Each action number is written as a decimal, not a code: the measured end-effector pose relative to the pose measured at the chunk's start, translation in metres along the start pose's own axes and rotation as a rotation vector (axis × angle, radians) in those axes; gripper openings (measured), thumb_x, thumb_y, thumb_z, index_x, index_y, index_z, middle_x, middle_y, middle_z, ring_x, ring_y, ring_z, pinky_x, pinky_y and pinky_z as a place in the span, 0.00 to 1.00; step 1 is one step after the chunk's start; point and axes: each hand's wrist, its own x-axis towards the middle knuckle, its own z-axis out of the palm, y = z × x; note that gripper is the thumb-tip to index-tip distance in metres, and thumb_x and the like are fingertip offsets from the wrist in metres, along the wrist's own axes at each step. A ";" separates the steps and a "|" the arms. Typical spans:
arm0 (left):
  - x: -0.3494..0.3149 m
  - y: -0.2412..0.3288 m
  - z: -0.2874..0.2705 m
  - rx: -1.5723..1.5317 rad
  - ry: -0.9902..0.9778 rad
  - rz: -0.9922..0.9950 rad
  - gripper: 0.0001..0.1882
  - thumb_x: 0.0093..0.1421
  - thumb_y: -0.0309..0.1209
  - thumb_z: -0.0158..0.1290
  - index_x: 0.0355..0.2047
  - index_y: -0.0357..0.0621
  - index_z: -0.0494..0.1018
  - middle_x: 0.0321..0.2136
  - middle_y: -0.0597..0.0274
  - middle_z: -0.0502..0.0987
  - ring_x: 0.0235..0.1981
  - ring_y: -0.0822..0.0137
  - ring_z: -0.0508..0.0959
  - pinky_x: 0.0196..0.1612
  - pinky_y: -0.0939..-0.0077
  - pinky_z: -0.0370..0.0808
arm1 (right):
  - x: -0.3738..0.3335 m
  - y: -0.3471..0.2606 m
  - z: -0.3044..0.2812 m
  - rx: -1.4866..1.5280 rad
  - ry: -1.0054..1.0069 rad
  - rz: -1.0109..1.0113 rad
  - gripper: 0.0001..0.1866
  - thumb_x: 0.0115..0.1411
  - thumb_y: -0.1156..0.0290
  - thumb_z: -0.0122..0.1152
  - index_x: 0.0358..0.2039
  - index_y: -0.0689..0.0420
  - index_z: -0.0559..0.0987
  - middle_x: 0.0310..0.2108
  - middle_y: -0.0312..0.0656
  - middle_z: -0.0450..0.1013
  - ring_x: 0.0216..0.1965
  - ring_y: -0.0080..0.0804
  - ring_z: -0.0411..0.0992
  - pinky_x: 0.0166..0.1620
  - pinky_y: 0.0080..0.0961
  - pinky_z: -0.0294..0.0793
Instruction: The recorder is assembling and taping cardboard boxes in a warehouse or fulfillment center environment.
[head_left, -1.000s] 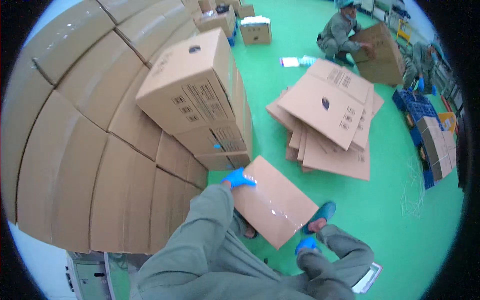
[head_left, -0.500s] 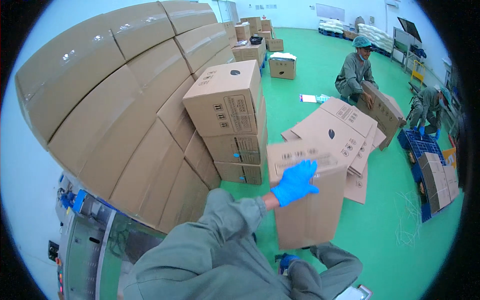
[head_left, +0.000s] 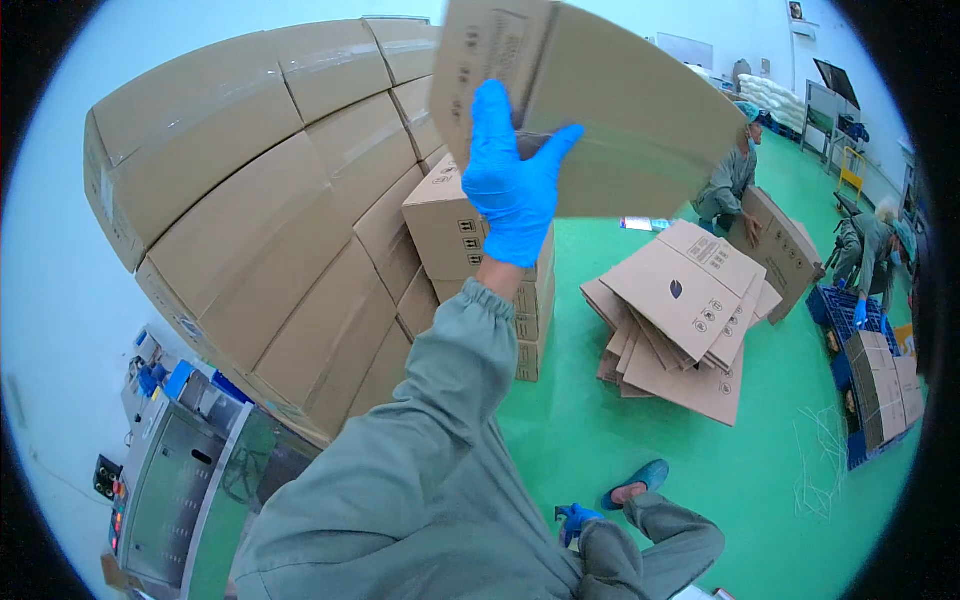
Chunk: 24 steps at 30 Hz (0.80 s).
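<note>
My left hand (head_left: 512,185), in a blue glove, is raised in front of me against a cardboard box (head_left: 625,115). Its fingers lie along the box's printed side and the thumb is spread across the plain side. The box is tilted, off the floor, and runs past the top of the view. Low down beside my leg, my right hand (head_left: 578,518), also gloved in blue, is curled around something small and partly hidden. Behind the raised box stands a stack of closed cartons (head_left: 445,225).
A tall wall of taped cartons (head_left: 240,170) fills the left. Flattened cartons (head_left: 680,290) lie piled on the green floor. One co-worker (head_left: 730,185) crouches holding a carton (head_left: 775,250); another (head_left: 865,250) bends over a blue pallet (head_left: 835,310). Loose straps (head_left: 820,460) lie at right.
The box has gone from the floor in front of me up to head height, with my left hand on it. My view has shifted slightly, and a foot now shows where the box stood.
</note>
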 end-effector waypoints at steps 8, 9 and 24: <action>-0.059 -0.112 0.060 0.301 0.035 -0.128 0.52 0.53 0.36 0.68 0.70 0.35 0.49 0.70 0.41 0.51 0.72 0.44 0.51 0.71 0.52 0.50 | -0.005 0.004 0.001 -0.076 -0.002 0.020 0.52 0.31 0.60 0.83 0.61 0.51 0.69 0.49 0.45 0.76 0.46 0.43 0.78 0.45 0.39 0.79; -0.063 -0.122 0.062 0.325 0.024 -0.059 0.53 0.53 0.38 0.68 0.71 0.36 0.47 0.70 0.40 0.51 0.72 0.44 0.50 0.70 0.51 0.50 | -0.006 0.003 -0.001 -0.027 0.031 0.010 0.51 0.33 0.60 0.82 0.61 0.51 0.69 0.49 0.46 0.77 0.46 0.43 0.78 0.45 0.39 0.79; 0.069 -0.221 0.055 0.672 -0.504 0.070 0.76 0.32 0.71 0.68 0.72 0.49 0.42 0.70 0.39 0.43 0.71 0.33 0.39 0.62 0.18 0.43 | -0.013 -0.005 -0.001 0.004 -0.100 -0.025 0.43 0.49 0.56 0.67 0.66 0.49 0.62 0.59 0.52 0.70 0.57 0.55 0.71 0.58 0.47 0.73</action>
